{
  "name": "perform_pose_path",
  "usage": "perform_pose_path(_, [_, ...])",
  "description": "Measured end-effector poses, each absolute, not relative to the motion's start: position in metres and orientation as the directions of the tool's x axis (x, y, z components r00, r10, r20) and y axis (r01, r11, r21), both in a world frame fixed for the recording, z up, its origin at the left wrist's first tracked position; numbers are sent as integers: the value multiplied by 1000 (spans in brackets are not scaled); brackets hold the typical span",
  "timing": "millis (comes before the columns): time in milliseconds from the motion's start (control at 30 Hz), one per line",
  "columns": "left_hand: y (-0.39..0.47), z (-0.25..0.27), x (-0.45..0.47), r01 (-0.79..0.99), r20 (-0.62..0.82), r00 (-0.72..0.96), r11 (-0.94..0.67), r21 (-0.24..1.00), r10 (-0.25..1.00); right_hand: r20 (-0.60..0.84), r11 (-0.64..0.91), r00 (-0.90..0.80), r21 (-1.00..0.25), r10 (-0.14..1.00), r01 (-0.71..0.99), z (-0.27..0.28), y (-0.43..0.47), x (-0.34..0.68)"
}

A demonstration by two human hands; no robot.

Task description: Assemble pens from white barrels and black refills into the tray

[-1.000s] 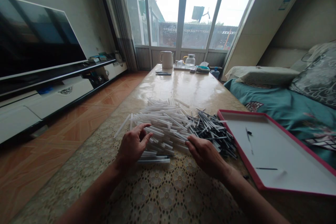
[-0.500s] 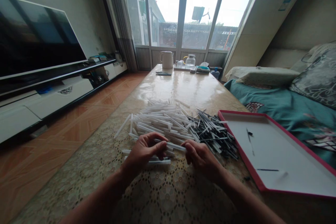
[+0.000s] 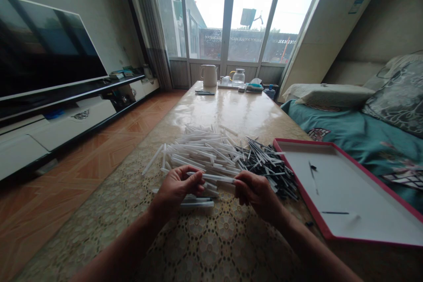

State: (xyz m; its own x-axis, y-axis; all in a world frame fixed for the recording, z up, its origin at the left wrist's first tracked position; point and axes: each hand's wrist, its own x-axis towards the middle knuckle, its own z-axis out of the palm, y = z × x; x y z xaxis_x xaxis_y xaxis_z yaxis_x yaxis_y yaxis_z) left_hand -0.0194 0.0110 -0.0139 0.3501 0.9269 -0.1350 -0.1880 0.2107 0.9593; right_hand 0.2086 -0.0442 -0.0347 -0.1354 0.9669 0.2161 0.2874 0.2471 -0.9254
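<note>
Whereas a second ago the left hand hovered with parted fingers over the loose tubes and the right hand reached to their near edge, both hands now meet at one white tube, raised in front of the heap; compared with half a second ago, more of its length shows between them. The heap of white tubes and the pile of dark thin rods at its right look much the same. They lie on a long table with a flower-patterned, glossy top, and a red-rimmed white tray sits just beside the dark pile, a few thin pieces inside. At the far end stand a pale pitcher and a glass jug, before tall windows. A television is at the left above an orange-toned floor; teal cloth covers a seat at the right. The left thumb and forefinger pinch the tube near one end, nearly closed together, while the right fingers curl tightly round the other end, their tips partly hidden. A few more tubes lie just beside the left hand.
</note>
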Motion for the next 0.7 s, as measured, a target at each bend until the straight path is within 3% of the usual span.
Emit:
perform_pose_path(133, [13, -15, -20, -219, -131, 355, 218, 951, 926, 246, 266, -105, -923, 964, 277, -34, -45, 206])
perform_pose_path(333, [13, -16, -19, -213, -131, 355, 216, 953, 926, 219, 256, -135, -876, 966, 408, -33, -44, 208])
perform_pose_path(567, [13, -19, -18, -227, -167, 359, 260, 939, 918, 217, 230, -78, -930, 973, 285, -37, -41, 209])
perform_pose_path(700, [14, -20, -18, -241, -168, 363, 266, 933, 917, 210, 235, -106, -900, 972, 368, -36, -41, 211])
